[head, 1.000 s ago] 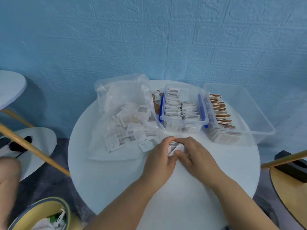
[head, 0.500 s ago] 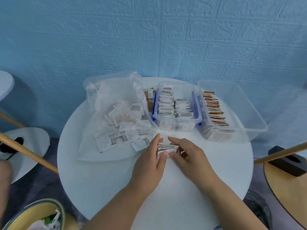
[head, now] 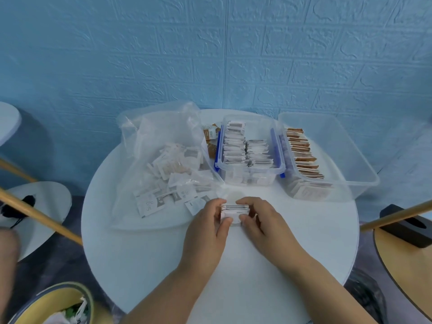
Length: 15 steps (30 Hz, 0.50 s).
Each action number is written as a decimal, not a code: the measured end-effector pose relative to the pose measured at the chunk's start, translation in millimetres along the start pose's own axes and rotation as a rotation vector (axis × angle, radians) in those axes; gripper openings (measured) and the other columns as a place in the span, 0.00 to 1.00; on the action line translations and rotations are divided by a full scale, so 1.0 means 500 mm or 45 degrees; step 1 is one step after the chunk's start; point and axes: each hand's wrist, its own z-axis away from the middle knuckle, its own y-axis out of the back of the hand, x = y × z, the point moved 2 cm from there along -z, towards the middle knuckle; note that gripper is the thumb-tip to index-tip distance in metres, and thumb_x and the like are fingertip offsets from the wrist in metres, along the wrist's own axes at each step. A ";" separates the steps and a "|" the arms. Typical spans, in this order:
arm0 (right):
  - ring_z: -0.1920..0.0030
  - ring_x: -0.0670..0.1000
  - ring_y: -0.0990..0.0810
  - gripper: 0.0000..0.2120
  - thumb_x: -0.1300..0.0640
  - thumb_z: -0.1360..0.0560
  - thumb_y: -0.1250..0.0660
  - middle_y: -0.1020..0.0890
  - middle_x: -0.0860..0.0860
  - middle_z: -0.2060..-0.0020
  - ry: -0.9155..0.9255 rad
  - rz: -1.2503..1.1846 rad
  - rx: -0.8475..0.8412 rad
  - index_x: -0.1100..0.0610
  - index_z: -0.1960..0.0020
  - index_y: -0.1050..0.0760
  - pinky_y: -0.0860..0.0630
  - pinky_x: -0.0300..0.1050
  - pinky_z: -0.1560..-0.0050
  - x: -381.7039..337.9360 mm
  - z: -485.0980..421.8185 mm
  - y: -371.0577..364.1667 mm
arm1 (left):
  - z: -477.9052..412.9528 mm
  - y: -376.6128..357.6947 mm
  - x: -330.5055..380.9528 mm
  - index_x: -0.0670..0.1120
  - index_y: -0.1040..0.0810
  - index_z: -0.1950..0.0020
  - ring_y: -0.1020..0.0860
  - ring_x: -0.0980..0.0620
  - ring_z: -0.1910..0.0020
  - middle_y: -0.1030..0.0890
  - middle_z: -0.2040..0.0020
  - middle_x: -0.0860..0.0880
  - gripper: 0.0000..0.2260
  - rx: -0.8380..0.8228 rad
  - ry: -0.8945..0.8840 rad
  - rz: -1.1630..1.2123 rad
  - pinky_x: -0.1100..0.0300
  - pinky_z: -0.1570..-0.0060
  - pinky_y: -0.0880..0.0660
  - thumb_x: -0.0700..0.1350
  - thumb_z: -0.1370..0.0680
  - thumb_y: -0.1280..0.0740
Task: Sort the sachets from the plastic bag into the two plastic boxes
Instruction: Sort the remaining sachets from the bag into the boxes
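Note:
A small stack of white sachets [head: 234,212] stands on the round white table [head: 304,242], just in front of the boxes. My left hand [head: 208,228] grips its left end and my right hand [head: 264,220] grips its right end, thumbs on the near side. To the left lies the clear plastic bag [head: 161,146] with several loose white sachets [head: 177,169] in it. The small clear box with blue clips [head: 247,174] holds rows of white sachets. The larger clear box [head: 346,160] to its right holds a row of brown sachets [head: 304,155].
A few brown sachets [head: 211,136] lie between the bag and the small box. A blue wall rises behind the table. Wooden chair rails [head: 42,218] cross at the left and right. A yellow bin [head: 58,307] stands at the lower left, a black object [head: 406,225] at the right.
The sachets lay flat under my fingers half a second ago; now both hands have squared them into an upright stack and hold its ends.

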 end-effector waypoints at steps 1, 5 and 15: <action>0.55 0.37 0.30 0.13 0.61 0.24 0.37 0.26 0.44 0.54 -0.004 0.005 -0.004 0.45 0.45 0.31 0.35 0.25 0.56 -0.002 -0.001 0.002 | -0.001 0.002 0.001 0.49 0.27 0.41 0.21 0.55 0.50 0.19 0.49 0.52 0.12 -0.007 -0.002 -0.007 0.57 0.47 0.26 0.42 0.24 0.33; 0.56 0.44 0.26 0.10 0.60 0.25 0.36 0.23 0.44 0.55 0.004 0.015 -0.131 0.45 0.50 0.30 0.28 0.34 0.56 -0.020 -0.013 0.020 | -0.006 0.014 0.011 0.53 0.28 0.49 0.21 0.55 0.54 0.20 0.54 0.53 0.08 -0.037 -0.084 -0.073 0.59 0.52 0.26 0.43 0.25 0.33; 0.61 0.44 0.26 0.08 0.59 0.27 0.31 0.22 0.46 0.58 0.225 0.340 -0.142 0.55 0.48 0.23 0.30 0.30 0.57 -0.092 -0.153 0.181 | -0.143 0.052 0.141 0.47 0.25 0.45 0.22 0.51 0.57 0.20 0.56 0.49 0.09 0.041 -0.429 -0.165 0.56 0.56 0.25 0.44 0.25 0.32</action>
